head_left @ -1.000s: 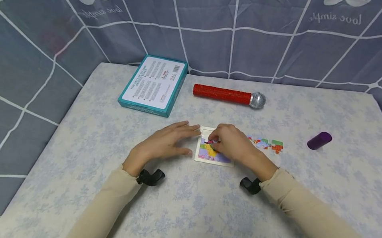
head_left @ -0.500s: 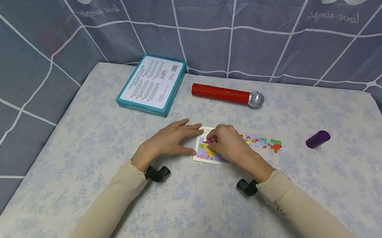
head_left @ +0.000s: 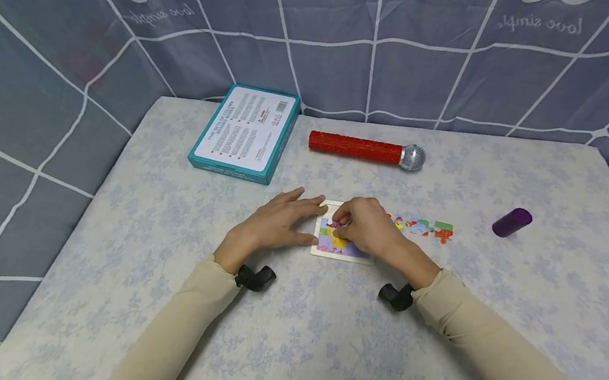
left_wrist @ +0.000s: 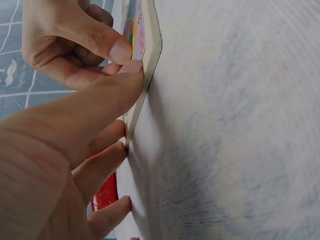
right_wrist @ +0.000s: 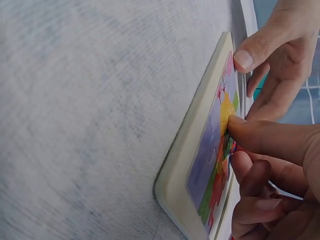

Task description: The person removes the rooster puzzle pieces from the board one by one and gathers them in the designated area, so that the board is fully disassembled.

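Observation:
A small jigsaw puzzle in a pale wooden tray (head_left: 340, 257) lies on the table, its lower part filled with purple, yellow and green picture pieces. My left hand (head_left: 274, 221) rests at the tray's left side with fingers spread, thumb and fingertips touching the rim. Over the tray, my right hand (head_left: 370, 227) pinches a small puzzle piece (right_wrist: 233, 147) between thumb and index finger, against the picture. Most of that piece is hidden by the fingers. Right of the tray lies a row of loose puzzle pieces (head_left: 420, 228), partly covered by the right hand.
A teal-edged box (head_left: 243, 130) lies at the back left. Beside it is a red microphone (head_left: 356, 148) with a silver head. A purple cylinder (head_left: 511, 222) lies at the right. A grey-blue checked curtain (head_left: 338, 21) hangs behind the table.
My left hand has moved slightly right, from just beside the tray onto its left rim. The right hand stays over nearly the same spot on the puzzle.

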The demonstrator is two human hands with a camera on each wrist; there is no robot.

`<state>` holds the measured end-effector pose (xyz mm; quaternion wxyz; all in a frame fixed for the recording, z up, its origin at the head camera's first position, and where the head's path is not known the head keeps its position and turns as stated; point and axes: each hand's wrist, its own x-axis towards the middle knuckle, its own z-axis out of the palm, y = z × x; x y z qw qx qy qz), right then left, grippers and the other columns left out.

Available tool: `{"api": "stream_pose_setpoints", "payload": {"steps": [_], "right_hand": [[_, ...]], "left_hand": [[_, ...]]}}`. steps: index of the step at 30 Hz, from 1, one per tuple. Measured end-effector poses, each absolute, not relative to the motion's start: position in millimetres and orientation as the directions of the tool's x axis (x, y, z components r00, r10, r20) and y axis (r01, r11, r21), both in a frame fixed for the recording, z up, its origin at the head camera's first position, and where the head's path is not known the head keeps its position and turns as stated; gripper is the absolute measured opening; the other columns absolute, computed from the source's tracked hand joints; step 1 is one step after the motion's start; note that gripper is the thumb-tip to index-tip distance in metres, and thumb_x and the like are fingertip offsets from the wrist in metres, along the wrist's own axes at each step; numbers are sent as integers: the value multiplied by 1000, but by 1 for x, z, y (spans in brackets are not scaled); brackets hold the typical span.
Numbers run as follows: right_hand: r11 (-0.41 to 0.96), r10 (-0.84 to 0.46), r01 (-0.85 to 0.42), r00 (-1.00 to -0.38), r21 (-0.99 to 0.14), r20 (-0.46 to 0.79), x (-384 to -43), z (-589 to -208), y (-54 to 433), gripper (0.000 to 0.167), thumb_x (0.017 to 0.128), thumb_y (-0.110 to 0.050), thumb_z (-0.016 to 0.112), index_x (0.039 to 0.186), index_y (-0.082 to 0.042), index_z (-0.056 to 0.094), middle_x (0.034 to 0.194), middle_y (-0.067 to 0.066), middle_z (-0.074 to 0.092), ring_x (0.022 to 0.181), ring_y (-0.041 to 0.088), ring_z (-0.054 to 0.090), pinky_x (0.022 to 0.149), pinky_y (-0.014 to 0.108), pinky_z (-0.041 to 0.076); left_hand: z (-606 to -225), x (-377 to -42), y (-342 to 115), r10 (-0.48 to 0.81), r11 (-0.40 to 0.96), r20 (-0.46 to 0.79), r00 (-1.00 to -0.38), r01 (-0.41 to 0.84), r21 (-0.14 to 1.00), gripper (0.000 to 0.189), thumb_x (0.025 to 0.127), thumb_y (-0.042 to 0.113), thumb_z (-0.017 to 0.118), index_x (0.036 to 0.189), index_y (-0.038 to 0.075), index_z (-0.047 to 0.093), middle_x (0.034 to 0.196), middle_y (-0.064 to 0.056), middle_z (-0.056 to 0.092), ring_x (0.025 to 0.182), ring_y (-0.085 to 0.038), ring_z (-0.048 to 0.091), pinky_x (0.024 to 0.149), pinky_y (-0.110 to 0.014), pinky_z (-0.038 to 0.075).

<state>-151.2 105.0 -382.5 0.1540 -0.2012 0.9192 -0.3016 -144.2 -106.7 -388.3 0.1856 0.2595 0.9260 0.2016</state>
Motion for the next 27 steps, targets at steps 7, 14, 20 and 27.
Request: {"api": "stream_pose_setpoints", "payload": {"steps": [7, 14, 20, 27], "right_hand": [[731, -458, -289, -879, -619, -130, -150, -383, 108, 19, 82, -10, 79, 100, -6, 76, 86, 2, 67, 79, 16, 59, 71, 31, 48], [721, -452, -295, -886, -627, -102, -148, -386, 109, 19, 81, -10, 80, 99, -7, 76, 87, 2, 68, 78, 15, 59, 70, 30, 48], [704, -458, -317, -886, -636, -66, -147, -387, 109, 18, 81, -9, 80, 98, -6, 76, 87, 3, 69, 77, 15, 60, 69, 30, 48], [652, -469, -318, -883, -688, -36, -147, -390, 113, 14, 82, -6, 78, 95, -6, 74, 81, 0, 69, 71, 13, 60, 65, 29, 48]], "left_hand": [[-386, -142, -102, 547, 786, -237, -803, 397, 474, 64, 90, 39, 71, 146, 17, 50, 159, 4, 30, 150, -32, 11, 120, -51, 10], [-385, -141, -98, 516, 805, -256, -817, 362, 469, 64, 89, 35, 74, 146, 17, 50, 159, 4, 30, 150, -31, 11, 120, -52, 9], [-386, -141, -98, 505, 811, -257, -824, 350, 469, 64, 87, 34, 75, 145, 17, 52, 158, 4, 32, 150, -31, 12, 119, -53, 9], [-386, -141, -97, 502, 812, -257, -826, 348, 469, 65, 87, 35, 75, 145, 18, 51, 158, 4, 32, 150, -31, 12, 119, -54, 9]]}}
